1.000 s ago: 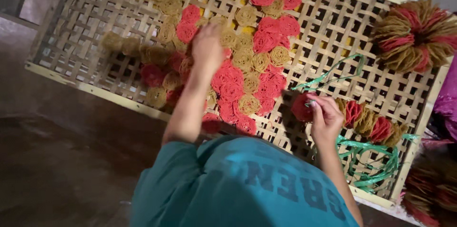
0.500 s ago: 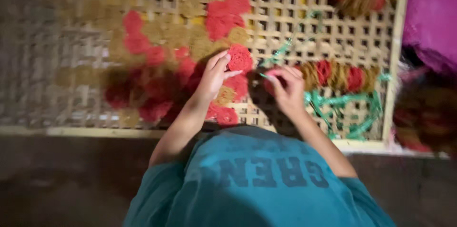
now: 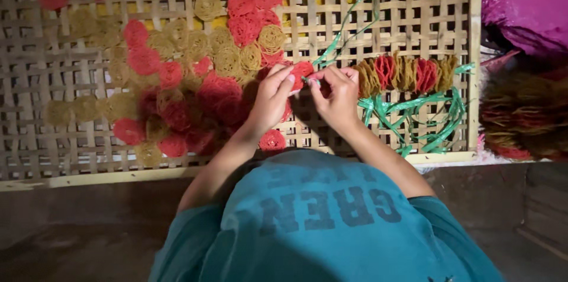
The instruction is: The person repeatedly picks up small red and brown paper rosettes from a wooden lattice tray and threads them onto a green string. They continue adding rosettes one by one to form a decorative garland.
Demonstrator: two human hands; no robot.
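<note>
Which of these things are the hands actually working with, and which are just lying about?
In use:
- left hand and right hand, pinching a red disc
- green strap at the fingertips
- strung row of discs

Lying about:
- loose red and tan discs on the woven tray
- bundles beside the tray
- purple cloth

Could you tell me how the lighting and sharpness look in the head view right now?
Head view: dim, warm light; the woven tray is brightest at top centre, its left side and the floor fall into shadow. The left hand and right hand on the red disc are fairly sharp; no glare.
</note>
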